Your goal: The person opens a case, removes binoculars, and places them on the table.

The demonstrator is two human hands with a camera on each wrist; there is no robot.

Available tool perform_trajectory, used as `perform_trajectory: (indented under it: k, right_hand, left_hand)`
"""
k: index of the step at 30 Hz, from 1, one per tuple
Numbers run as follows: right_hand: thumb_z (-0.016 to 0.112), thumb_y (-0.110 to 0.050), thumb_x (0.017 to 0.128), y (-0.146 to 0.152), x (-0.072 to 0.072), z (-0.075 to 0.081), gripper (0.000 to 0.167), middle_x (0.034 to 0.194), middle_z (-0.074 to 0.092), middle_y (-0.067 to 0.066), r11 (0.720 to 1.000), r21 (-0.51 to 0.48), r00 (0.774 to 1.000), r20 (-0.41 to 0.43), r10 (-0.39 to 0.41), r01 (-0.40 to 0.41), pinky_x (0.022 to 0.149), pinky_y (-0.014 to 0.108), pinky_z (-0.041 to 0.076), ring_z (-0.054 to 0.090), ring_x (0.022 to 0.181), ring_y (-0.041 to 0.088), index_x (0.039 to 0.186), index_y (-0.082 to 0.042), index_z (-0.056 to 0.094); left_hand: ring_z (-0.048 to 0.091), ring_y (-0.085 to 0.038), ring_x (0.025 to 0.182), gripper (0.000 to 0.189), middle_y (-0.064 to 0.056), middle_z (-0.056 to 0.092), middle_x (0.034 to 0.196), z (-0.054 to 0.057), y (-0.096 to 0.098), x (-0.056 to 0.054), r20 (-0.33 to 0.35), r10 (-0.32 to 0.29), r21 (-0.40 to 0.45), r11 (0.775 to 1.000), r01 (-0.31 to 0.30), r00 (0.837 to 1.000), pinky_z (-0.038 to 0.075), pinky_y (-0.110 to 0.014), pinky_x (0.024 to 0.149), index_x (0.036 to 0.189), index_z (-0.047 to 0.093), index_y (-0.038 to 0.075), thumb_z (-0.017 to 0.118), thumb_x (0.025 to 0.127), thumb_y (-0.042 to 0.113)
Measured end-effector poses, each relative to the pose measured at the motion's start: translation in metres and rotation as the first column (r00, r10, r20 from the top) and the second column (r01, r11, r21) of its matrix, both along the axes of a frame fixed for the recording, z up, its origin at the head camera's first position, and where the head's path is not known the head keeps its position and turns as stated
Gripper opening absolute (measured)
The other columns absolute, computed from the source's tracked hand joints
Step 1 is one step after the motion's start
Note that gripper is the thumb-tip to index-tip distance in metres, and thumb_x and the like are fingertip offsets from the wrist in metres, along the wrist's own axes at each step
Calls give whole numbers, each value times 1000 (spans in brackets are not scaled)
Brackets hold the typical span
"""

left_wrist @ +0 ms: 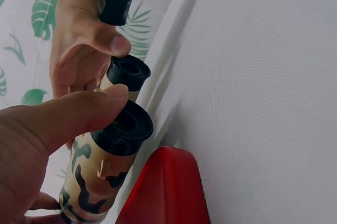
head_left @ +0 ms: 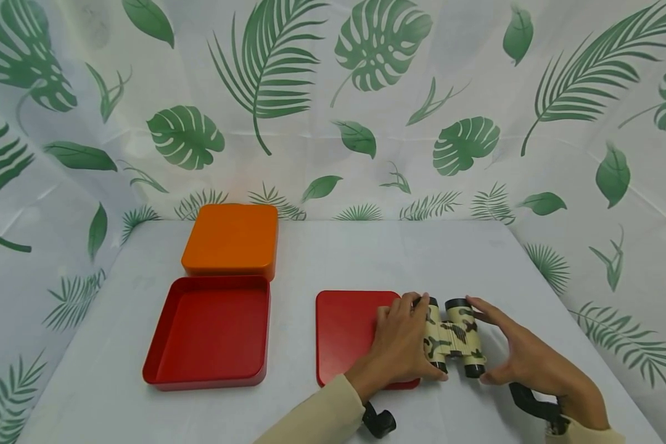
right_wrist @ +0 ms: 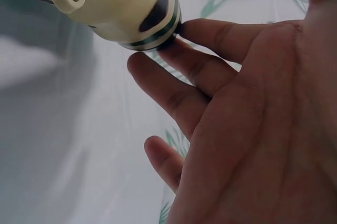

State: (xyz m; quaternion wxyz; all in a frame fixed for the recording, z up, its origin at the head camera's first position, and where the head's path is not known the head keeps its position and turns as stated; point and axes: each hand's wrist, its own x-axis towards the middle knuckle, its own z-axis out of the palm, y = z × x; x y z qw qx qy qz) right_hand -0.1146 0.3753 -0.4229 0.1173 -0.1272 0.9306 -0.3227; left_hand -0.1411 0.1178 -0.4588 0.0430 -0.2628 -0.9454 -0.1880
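Observation:
A pair of binoculars [head_left: 455, 338] with a camouflage pattern and black end rings is at the right, beside the red square lid [head_left: 341, 336]. My left hand [head_left: 399, 342] reaches across the lid and grips the left barrel, thumb on the eyepiece end [left_wrist: 124, 126] and fingers at the far end. My right hand [head_left: 524, 354] spans the right barrel, thumb by the eyepiece and fingertips [right_wrist: 145, 69] at the front end. In the right wrist view a small loop stands out from the barrel [right_wrist: 124, 11].
A red open box [head_left: 208, 333] sits at the left, its inside bare. Touching its back edge is an orange box-shaped piece [head_left: 233, 237], smooth face up. White cloth covers the table [head_left: 366, 253]; a leaf-print curtain [head_left: 300, 154] hangs behind and at both sides.

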Motion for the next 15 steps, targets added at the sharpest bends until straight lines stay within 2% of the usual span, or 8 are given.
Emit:
perform_trajectory:
  k: [4,15]
  right_hand:
    - [102,-20,57,3,-1,0,143,170,32,23,1000,-14,1000,28,-9,10,101,84,34,38,144,54,171,-32,16]
    - [103,-20,55,10,-3,2,146,171,31,21,999,36,1000,-2,4,-4,100,80,38,40,146,52,171,-34,15]
  left_hand:
    - [49,-9,131,132,4,46,157,0,3,0,4,4,3,1000,-4,1000,39,-27,89,165,38,18,90,60,78]
    - [48,-8,136,132,6,46,158,-1,13,-1,4,7,-1,1000,-7,1000,38,-27,88,165,37,20,89,60,79]
